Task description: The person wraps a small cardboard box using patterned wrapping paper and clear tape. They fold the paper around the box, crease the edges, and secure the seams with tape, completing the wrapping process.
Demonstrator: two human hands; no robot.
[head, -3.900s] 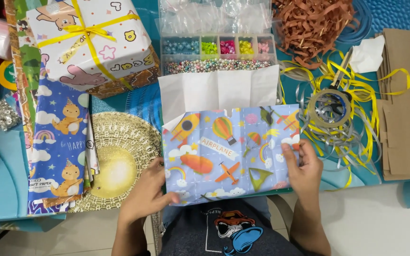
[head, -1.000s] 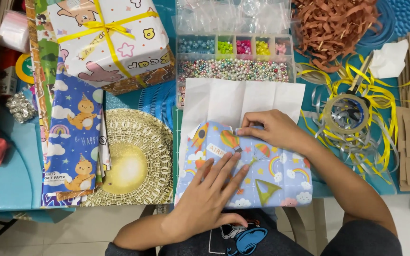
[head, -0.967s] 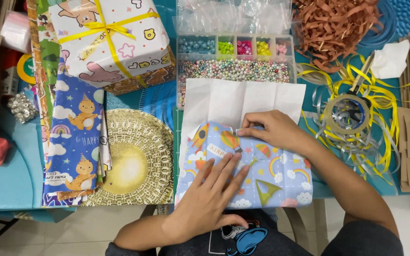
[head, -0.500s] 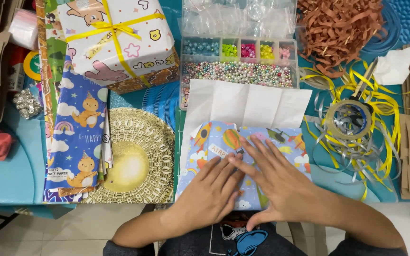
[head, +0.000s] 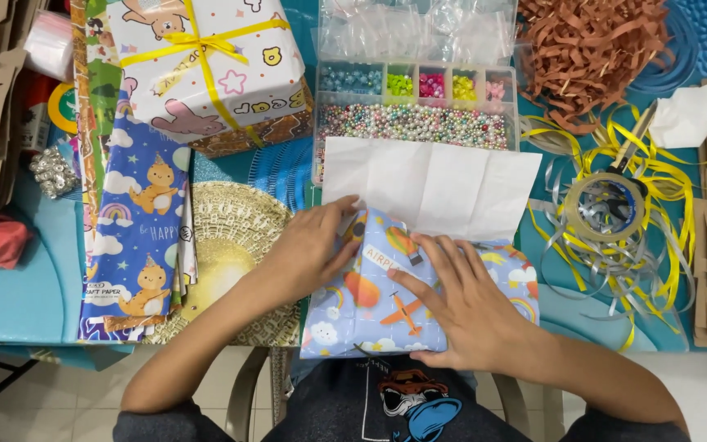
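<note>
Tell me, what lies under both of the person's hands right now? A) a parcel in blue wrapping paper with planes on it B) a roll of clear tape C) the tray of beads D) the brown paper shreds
A: the left hand and the right hand both press flat on the blue plane-print parcel.

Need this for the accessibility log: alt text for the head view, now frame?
Two bare hands, left hand and right hand, press flat on a blue aeroplane-print wrapped parcel at the edge of a teal table. Around it: bead organiser box, yellow ribbon tangle, tape roll, ribboned gift box.
</note>
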